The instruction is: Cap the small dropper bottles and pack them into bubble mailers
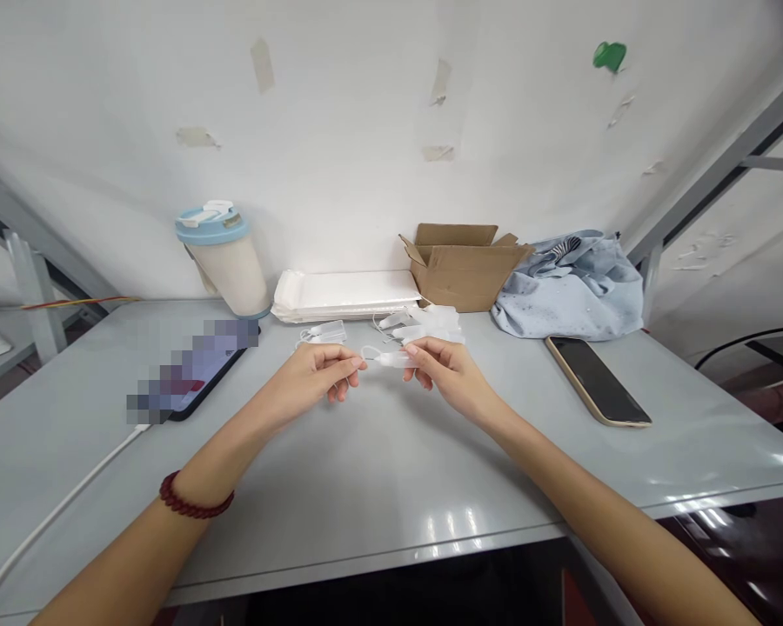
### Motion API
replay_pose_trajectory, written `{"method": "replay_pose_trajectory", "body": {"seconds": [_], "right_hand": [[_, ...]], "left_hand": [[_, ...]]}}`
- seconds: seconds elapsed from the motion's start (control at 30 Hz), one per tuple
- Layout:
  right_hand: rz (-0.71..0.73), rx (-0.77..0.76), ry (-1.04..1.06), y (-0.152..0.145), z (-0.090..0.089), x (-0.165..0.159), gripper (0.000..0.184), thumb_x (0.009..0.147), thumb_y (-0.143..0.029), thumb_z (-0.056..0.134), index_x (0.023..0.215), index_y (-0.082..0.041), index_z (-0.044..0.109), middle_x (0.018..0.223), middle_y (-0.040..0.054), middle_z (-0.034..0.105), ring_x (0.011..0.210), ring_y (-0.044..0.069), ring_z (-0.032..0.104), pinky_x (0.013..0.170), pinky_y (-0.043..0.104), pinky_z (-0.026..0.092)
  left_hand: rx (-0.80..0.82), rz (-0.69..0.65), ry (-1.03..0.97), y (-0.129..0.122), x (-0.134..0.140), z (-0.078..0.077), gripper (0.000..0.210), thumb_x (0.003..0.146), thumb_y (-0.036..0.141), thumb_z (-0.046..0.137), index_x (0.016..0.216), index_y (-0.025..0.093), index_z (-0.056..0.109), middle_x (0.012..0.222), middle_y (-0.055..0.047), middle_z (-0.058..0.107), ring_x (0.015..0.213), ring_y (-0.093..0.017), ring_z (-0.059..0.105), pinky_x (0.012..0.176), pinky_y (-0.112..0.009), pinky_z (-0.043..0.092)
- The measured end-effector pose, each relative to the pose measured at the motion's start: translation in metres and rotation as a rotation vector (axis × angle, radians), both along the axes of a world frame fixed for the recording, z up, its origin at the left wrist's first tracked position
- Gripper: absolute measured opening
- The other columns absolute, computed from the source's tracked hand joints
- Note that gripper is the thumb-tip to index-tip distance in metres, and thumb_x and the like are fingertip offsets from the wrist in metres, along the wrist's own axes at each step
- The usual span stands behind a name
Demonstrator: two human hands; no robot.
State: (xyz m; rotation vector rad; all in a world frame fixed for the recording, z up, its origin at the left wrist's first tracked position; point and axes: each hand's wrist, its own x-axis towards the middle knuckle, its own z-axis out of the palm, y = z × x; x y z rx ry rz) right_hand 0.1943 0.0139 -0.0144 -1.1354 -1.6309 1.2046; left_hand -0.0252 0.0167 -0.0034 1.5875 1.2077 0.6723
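My right hand [449, 372] pinches one end of a small translucent white tube-shaped piece [390, 359] above the table. A thin white cord loop [368, 351] comes off the piece's other end, and my left hand [319, 372] has its fingertips closed on that loop. Just behind my right hand lies a pile of similar white pieces [434, 320] with cords. Behind my left hand rests a smaller group of clear-white pieces [326, 331]. My fingers partly cover the held piece, so its exact kind is unclear.
White flat packets [345, 291], an open cardboard box [466, 276] and a light-blue cloth bag [574, 291] line the wall. A blue-lidded cup [228, 265] stands left. Phones lie at left [199, 382] and right [597, 381]; a white cable [65, 504] runs from the left one.
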Motion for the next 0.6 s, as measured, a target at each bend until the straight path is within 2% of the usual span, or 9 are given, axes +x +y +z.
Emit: {"method": "replay_pose_trajectory", "body": {"seconds": [0.3,0.47,0.6], "right_hand": [[0.012,0.0,0.013,0.0003,-0.0008,0.0001,0.034,0.086,-0.049,0.051,0.082,-0.017,0.06,0.067,0.0002,0.06,0.054,0.009,0.043,0.054,0.024,0.036],[0.002,-0.011,0.001,-0.0001,-0.0008,0.0006,0.032,0.086,-0.048,0.051,0.083,-0.017,0.06,0.066,-0.0005,0.059,0.054,0.009,0.043,0.055,0.025,0.036],[0.012,0.005,-0.011,-0.0008,0.0,0.0007,0.03,0.088,-0.043,0.049,0.075,-0.017,0.057,0.063,-0.0022,0.056,0.053,0.008,0.042,0.055,0.025,0.035]], "left_hand": [[-0.027,0.004,-0.021,-0.0004,0.0006,-0.0005,0.032,0.083,0.047,0.057,0.084,0.016,0.067,0.069,-0.001,0.061,0.058,-0.012,0.052,0.057,-0.027,0.039],[0.0,-0.021,-0.002,-0.0016,0.0038,0.0017,0.03,0.083,0.044,0.056,0.076,0.016,0.064,0.066,0.0,0.06,0.056,-0.011,0.051,0.057,-0.027,0.039],[0.012,-0.03,0.021,-0.0036,0.0051,0.0043,0.03,0.084,0.042,0.055,0.071,0.017,0.062,0.059,0.002,0.056,0.055,-0.011,0.05,0.056,-0.025,0.038]]}}
